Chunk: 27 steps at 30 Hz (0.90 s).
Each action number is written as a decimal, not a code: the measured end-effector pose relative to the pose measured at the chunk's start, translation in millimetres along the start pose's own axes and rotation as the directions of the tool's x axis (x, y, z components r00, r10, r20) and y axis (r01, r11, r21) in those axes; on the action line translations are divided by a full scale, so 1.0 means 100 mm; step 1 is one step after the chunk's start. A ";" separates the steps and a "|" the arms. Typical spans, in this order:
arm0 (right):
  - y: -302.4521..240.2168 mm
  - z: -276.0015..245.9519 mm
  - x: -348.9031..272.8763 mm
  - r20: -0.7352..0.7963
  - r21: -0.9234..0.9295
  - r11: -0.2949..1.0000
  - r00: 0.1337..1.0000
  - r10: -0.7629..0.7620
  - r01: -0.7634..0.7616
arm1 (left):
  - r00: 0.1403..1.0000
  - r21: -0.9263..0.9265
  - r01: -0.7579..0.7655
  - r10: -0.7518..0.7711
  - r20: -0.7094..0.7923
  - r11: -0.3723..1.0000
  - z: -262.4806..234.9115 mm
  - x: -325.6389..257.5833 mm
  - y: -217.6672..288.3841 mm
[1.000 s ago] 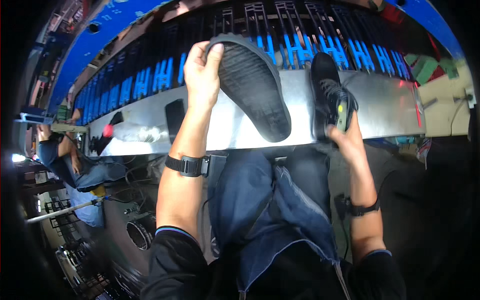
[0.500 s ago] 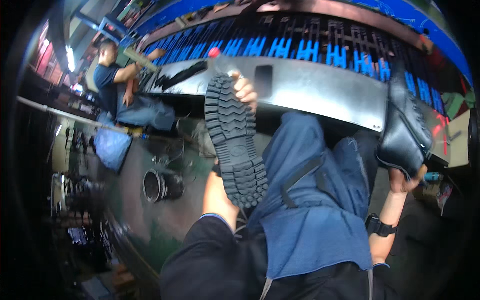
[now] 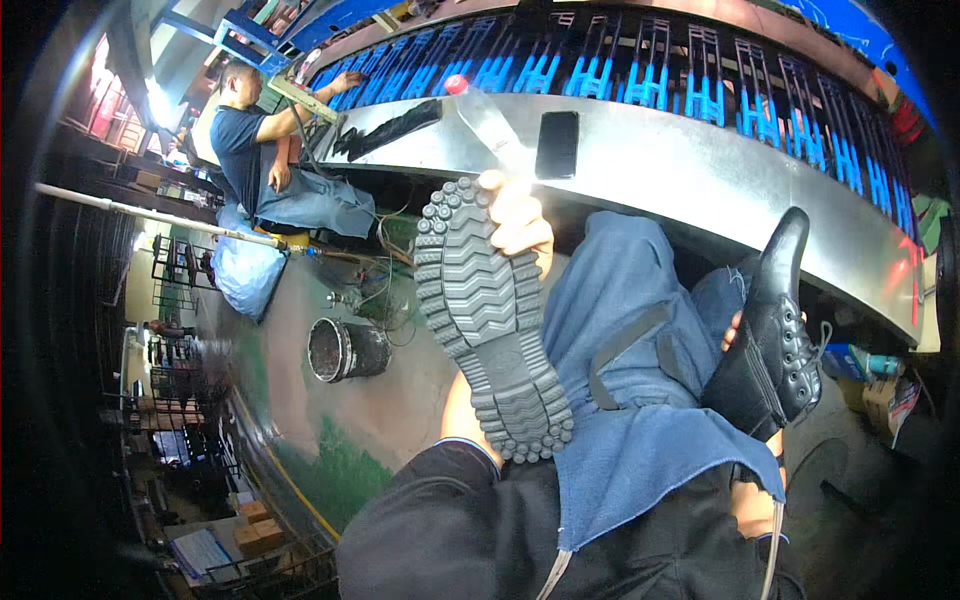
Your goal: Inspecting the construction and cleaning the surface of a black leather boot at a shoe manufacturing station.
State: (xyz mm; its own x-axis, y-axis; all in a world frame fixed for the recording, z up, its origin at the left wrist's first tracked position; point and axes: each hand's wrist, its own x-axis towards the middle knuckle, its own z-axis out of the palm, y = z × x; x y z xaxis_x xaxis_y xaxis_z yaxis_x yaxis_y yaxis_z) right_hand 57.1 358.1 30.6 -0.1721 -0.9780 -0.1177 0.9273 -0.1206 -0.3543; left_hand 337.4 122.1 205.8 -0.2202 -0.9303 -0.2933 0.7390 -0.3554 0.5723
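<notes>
Left hand (image 3: 515, 215) fingers wrap the grey-soled boot (image 3: 490, 320) at its toe; right hand (image 3: 745, 345) fingers grip the black boot (image 3: 775, 330); either could slip onto the floor (image 3: 340, 420) below them.

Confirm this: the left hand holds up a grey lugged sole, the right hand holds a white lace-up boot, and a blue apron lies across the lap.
One detail is wrong: the boot in the right hand is black, not white, as the head view shows. The rest stands: the left hand holds up the grey lugged sole, and the blue apron lies across the lap.
</notes>
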 end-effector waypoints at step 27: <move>-0.63 0.92 0.17 0.213 -0.810 0.387 0.837 -0.505 0.440 | 0.884 0.436 -0.119 -0.104 0.455 0.892 -0.67 0.70 -1.22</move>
State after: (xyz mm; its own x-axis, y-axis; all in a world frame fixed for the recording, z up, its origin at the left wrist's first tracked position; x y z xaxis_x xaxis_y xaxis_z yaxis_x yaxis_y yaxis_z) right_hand 26.7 333.2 136.5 -0.5415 -0.7934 0.2778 0.0140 -0.3389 -0.9407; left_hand 274.3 105.9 64.3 -0.5615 -0.8269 0.0295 0.4079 -0.2456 0.8794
